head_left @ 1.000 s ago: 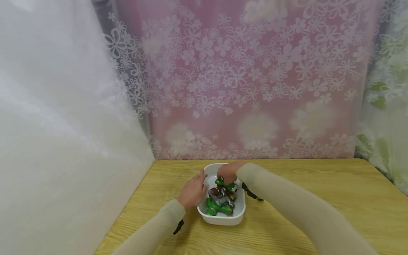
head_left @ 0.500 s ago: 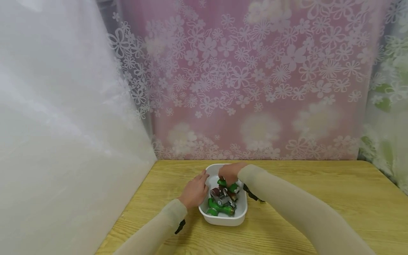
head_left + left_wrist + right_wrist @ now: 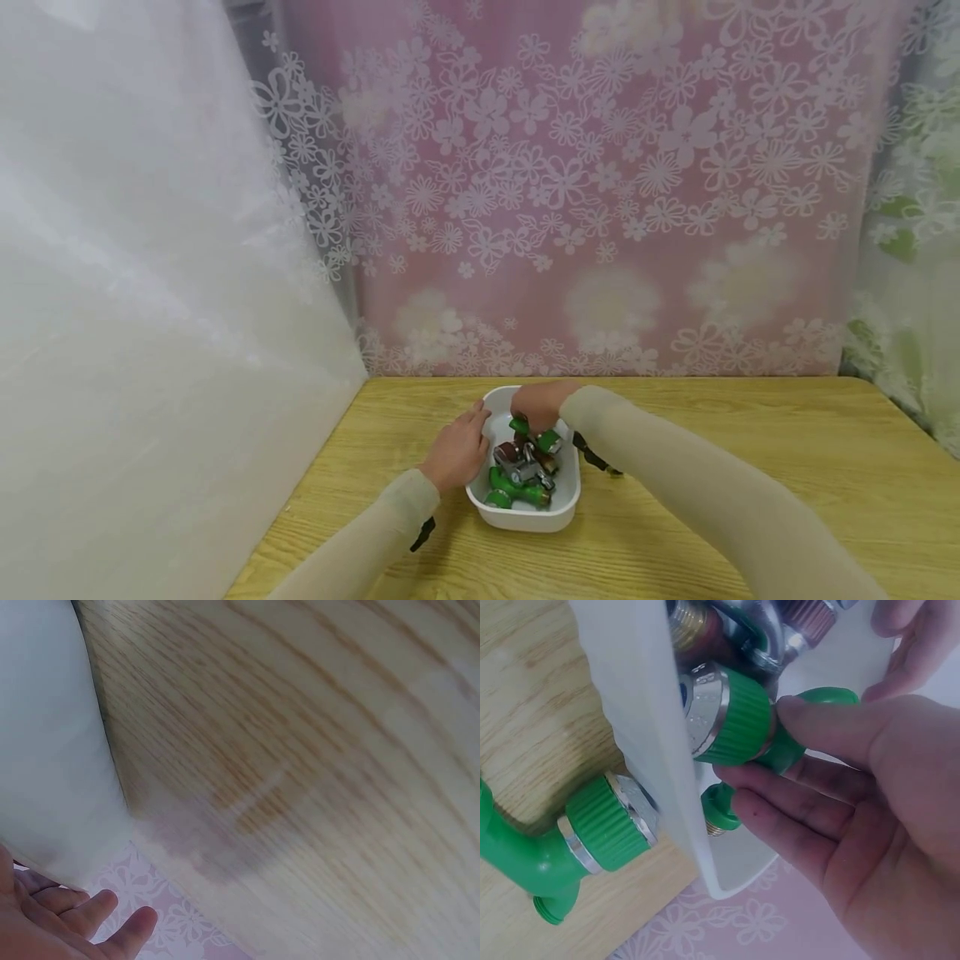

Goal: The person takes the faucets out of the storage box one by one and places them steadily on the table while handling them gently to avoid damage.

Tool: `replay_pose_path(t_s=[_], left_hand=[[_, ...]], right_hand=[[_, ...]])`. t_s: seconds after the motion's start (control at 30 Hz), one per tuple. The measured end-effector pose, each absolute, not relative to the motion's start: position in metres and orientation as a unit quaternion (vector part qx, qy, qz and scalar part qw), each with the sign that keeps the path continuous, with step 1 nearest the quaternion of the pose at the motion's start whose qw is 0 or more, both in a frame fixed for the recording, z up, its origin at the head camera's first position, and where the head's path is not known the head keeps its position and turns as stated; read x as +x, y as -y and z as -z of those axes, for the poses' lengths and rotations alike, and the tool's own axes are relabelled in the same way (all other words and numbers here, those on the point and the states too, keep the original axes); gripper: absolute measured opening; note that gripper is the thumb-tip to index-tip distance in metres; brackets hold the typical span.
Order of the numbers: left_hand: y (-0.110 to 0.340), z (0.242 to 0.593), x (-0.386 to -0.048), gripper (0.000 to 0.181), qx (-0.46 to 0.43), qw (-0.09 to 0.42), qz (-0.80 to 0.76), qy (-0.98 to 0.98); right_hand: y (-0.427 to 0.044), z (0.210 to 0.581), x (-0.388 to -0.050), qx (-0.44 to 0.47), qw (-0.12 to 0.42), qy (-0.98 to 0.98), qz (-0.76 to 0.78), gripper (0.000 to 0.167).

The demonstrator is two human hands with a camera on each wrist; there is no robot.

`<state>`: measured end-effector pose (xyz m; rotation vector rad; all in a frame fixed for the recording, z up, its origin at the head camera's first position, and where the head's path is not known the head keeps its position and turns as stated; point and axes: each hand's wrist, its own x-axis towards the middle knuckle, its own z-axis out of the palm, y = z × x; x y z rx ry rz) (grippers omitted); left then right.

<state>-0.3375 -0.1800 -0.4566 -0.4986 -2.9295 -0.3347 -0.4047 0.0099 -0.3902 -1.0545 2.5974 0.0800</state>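
A white basin (image 3: 525, 520) holds several green, dark red and chrome valve-like fittings. My right hand (image 3: 542, 407) reaches over its far right part. In the right wrist view, my right hand (image 3: 877, 787) pinches a green fitting with a ribbed knob (image 3: 744, 720) between thumb and fingers, close to the basin wall (image 3: 641, 697). My left hand (image 3: 456, 450) lies along the basin's left rim, fingers extended. The left wrist view shows my left hand (image 3: 67, 922) at the basin's outer side (image 3: 52, 735).
Outside the basin, another green fitting (image 3: 607, 825) lies on the wooden table (image 3: 540, 727), beside the wall. A pink flowered curtain (image 3: 600, 208) hangs behind the table, and a white sheet (image 3: 150, 292) is at the left.
The right hand has shifted slightly at the basin's far end, and the green fitting's knob shows a little more clearly. The left hand stays on the rim.
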Motion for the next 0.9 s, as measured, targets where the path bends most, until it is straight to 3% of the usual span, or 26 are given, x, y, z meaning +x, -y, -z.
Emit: replay_pose_path(t_s=[0.47, 0.9], left_hand=[[0.180, 0.457, -0.335, 0.044, -0.169, 0.087, 0.115, 0.975], [0.178, 0.455, -0.335, 0.045, -0.167, 0.081, 0.115, 0.976]], right_hand=[[-0.014, 0.369, -0.387, -0.411, 0.145, -0.900, 0.011, 0.007], [-0.030, 0.364, -0.377, -0.423, 0.134, -0.893, 0.071, 0.020]])
